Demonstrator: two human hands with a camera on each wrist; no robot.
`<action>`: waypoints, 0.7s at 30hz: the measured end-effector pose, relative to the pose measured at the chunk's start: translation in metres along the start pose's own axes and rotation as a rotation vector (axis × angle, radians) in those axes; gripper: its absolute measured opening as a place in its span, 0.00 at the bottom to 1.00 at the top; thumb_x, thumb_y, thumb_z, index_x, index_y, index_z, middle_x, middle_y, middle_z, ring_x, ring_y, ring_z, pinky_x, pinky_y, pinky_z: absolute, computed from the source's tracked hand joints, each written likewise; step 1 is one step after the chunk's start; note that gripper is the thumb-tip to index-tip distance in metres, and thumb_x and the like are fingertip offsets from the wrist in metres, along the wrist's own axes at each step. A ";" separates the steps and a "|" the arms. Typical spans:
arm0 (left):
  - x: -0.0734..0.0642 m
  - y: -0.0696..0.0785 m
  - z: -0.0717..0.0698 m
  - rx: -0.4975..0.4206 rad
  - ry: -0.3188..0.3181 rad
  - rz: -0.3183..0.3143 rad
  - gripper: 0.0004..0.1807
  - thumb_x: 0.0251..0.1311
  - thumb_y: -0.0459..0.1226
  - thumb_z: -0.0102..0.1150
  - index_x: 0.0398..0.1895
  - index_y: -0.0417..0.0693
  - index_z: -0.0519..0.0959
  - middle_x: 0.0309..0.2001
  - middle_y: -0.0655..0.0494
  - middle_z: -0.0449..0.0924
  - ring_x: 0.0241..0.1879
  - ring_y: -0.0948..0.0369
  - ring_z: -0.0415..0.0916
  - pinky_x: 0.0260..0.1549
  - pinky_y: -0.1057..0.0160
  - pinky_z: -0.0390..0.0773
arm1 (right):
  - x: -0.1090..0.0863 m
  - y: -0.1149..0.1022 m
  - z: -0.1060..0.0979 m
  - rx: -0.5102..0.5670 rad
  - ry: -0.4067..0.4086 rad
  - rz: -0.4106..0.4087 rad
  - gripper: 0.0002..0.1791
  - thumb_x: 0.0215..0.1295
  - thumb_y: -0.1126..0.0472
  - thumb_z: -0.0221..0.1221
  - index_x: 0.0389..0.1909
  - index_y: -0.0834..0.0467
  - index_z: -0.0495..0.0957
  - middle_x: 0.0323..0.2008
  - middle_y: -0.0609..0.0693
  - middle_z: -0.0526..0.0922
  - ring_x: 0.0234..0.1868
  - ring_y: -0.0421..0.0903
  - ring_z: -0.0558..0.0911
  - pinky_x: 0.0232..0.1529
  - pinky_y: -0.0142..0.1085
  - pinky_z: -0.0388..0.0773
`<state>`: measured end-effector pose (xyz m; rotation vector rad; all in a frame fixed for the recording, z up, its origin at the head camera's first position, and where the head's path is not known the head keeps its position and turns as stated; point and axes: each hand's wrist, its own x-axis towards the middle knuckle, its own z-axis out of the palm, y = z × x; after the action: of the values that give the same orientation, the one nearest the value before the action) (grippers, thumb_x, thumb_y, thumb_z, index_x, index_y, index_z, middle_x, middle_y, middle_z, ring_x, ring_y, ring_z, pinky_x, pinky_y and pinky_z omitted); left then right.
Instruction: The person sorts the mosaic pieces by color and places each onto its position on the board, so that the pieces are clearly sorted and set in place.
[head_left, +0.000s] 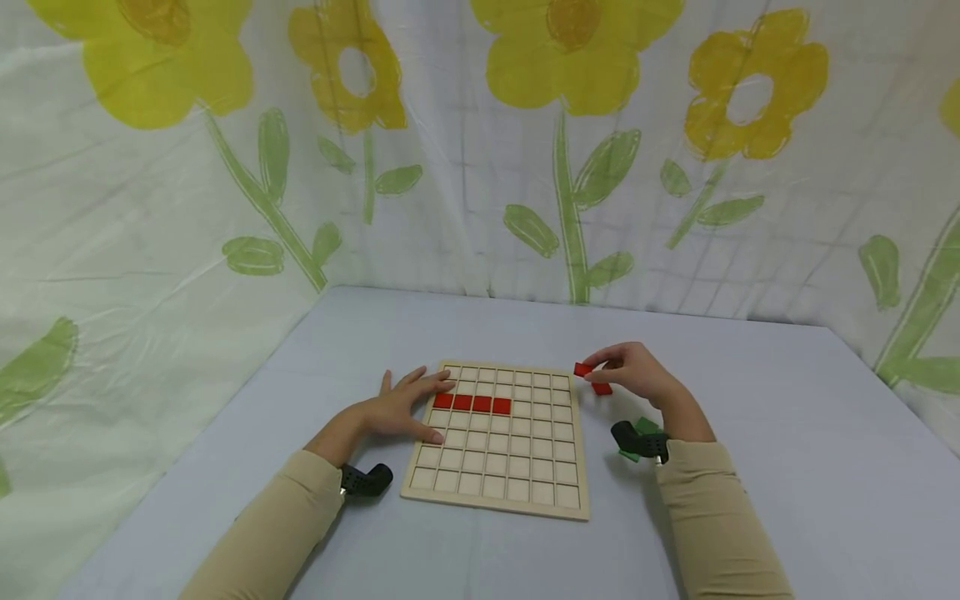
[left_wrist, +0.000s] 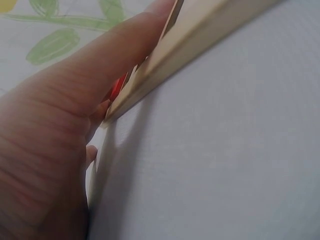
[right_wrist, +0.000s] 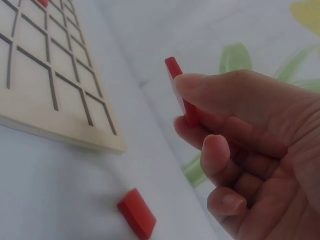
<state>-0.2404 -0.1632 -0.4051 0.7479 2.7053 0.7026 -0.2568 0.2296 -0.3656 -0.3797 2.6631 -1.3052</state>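
Four red tiles (head_left: 472, 403) sit in one row of our grid board (head_left: 496, 464); our right hand (head_left: 637, 368) pinches another red tile (head_left: 582, 369) near the far right corner. Our left hand (head_left: 393, 412) lies spread across the left edge. Guess we're mid-placement; next probably calls for lining up a square.

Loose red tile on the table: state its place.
In the head view, the loose red tile lies right of the grid board, near the right hand, beyond the green pieces.
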 end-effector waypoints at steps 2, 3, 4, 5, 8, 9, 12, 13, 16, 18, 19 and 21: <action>-0.001 0.000 0.000 0.001 0.001 0.004 0.47 0.42 0.58 0.68 0.68 0.60 0.61 0.74 0.61 0.47 0.74 0.48 0.30 0.61 0.34 0.17 | 0.001 -0.002 0.002 -0.007 0.001 -0.001 0.19 0.55 0.55 0.65 0.46 0.60 0.81 0.36 0.51 0.85 0.38 0.51 0.81 0.48 0.42 0.73; -0.001 0.000 0.000 0.001 0.002 0.006 0.47 0.43 0.58 0.67 0.68 0.60 0.61 0.74 0.61 0.47 0.74 0.48 0.30 0.61 0.34 0.17 | 0.001 -0.003 0.003 -0.012 0.003 -0.002 0.19 0.55 0.55 0.65 0.46 0.60 0.81 0.36 0.51 0.85 0.38 0.51 0.81 0.46 0.41 0.74; -0.001 0.001 -0.001 0.000 0.002 0.007 0.47 0.43 0.58 0.67 0.68 0.60 0.61 0.74 0.61 0.47 0.74 0.48 0.30 0.62 0.34 0.17 | 0.001 -0.005 0.004 -0.010 0.005 0.002 0.19 0.54 0.55 0.65 0.45 0.59 0.81 0.35 0.50 0.84 0.37 0.51 0.80 0.44 0.40 0.74; -0.001 0.001 -0.001 0.000 0.002 0.008 0.47 0.43 0.58 0.67 0.68 0.60 0.61 0.74 0.60 0.47 0.74 0.48 0.30 0.62 0.34 0.17 | 0.002 -0.005 0.005 -0.013 0.003 0.001 0.19 0.54 0.55 0.66 0.45 0.59 0.81 0.35 0.50 0.84 0.36 0.51 0.80 0.42 0.39 0.74; -0.001 0.001 -0.001 -0.005 0.000 0.007 0.47 0.43 0.58 0.67 0.68 0.60 0.61 0.74 0.60 0.47 0.74 0.48 0.30 0.62 0.34 0.17 | 0.004 -0.007 0.009 -0.007 0.001 0.008 0.18 0.53 0.55 0.67 0.43 0.59 0.82 0.34 0.50 0.84 0.34 0.49 0.78 0.36 0.37 0.75; -0.001 0.001 -0.001 -0.006 0.000 0.007 0.47 0.43 0.58 0.67 0.68 0.60 0.61 0.74 0.60 0.47 0.74 0.48 0.31 0.62 0.34 0.17 | 0.004 -0.007 0.010 -0.008 -0.001 0.008 0.18 0.53 0.55 0.67 0.43 0.59 0.82 0.33 0.50 0.84 0.33 0.49 0.77 0.35 0.37 0.75; -0.002 0.001 0.000 -0.009 0.001 0.006 0.46 0.43 0.58 0.68 0.68 0.60 0.62 0.74 0.60 0.48 0.74 0.48 0.31 0.61 0.34 0.17 | 0.005 -0.010 0.014 0.003 -0.011 0.009 0.18 0.53 0.56 0.67 0.43 0.60 0.82 0.31 0.50 0.83 0.31 0.48 0.76 0.31 0.35 0.74; -0.002 0.001 0.000 -0.008 0.003 0.006 0.46 0.43 0.58 0.68 0.68 0.60 0.62 0.74 0.60 0.48 0.74 0.48 0.31 0.62 0.34 0.18 | 0.005 -0.011 0.016 -0.004 -0.014 0.001 0.17 0.53 0.56 0.67 0.43 0.60 0.82 0.31 0.50 0.83 0.30 0.48 0.74 0.30 0.35 0.73; -0.002 0.000 0.000 -0.006 0.006 0.006 0.46 0.43 0.58 0.68 0.68 0.60 0.62 0.74 0.61 0.48 0.74 0.49 0.31 0.62 0.34 0.18 | 0.005 -0.016 0.019 -0.009 -0.030 -0.031 0.17 0.53 0.56 0.67 0.43 0.60 0.82 0.29 0.54 0.83 0.26 0.46 0.71 0.26 0.33 0.70; -0.001 0.000 0.000 -0.007 0.007 0.006 0.46 0.43 0.58 0.68 0.68 0.60 0.62 0.74 0.61 0.48 0.74 0.49 0.31 0.62 0.34 0.18 | 0.005 -0.020 0.021 -0.021 -0.035 -0.047 0.17 0.53 0.56 0.67 0.43 0.59 0.82 0.27 0.59 0.81 0.22 0.44 0.68 0.23 0.32 0.67; -0.001 0.001 0.000 -0.007 0.006 0.005 0.46 0.43 0.58 0.68 0.68 0.61 0.62 0.74 0.61 0.48 0.74 0.49 0.31 0.62 0.34 0.18 | 0.005 -0.021 0.022 -0.028 -0.036 -0.053 0.16 0.53 0.56 0.67 0.42 0.58 0.82 0.26 0.61 0.81 0.20 0.42 0.66 0.21 0.32 0.66; -0.001 0.001 0.000 -0.008 0.006 0.004 0.46 0.43 0.58 0.68 0.68 0.61 0.62 0.74 0.61 0.48 0.74 0.49 0.31 0.62 0.34 0.18 | 0.006 -0.024 0.025 -0.038 -0.042 -0.055 0.16 0.54 0.56 0.66 0.42 0.58 0.82 0.26 0.63 0.80 0.17 0.41 0.64 0.19 0.31 0.64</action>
<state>-0.2388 -0.1632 -0.4047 0.7503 2.7058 0.7174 -0.2526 0.1953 -0.3621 -0.4825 2.6641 -1.2493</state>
